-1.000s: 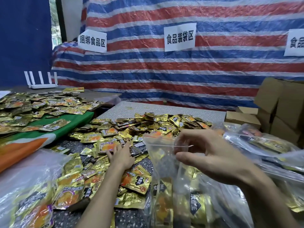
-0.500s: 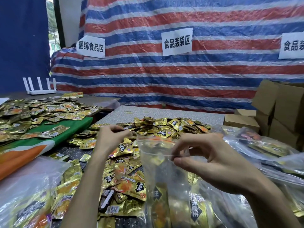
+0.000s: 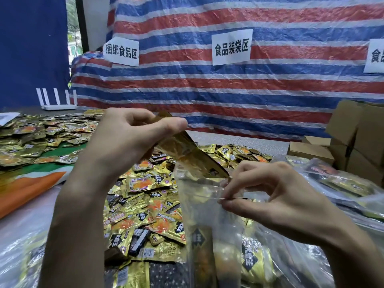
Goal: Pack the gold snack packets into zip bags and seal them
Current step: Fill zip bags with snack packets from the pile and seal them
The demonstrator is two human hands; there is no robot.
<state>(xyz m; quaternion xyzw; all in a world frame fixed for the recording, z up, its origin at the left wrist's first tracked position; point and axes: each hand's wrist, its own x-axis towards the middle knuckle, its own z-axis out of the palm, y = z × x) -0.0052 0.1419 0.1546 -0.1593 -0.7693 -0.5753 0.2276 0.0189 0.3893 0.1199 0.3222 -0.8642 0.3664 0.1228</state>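
Two hands, left pinching packet, right bag

The gold packet pinched in the left hand is smeared by motion, so its print cannot be read, and its top end is hidden behind the thumb and curled fingers. The zip bag, held at its mouth by the right hand, runs off the bottom edge, and the packets inside it show only dimly through wrinkled plastic. At the right edge a paper sign is cut partway through its writing, and the cardboard boxes are cropped too.
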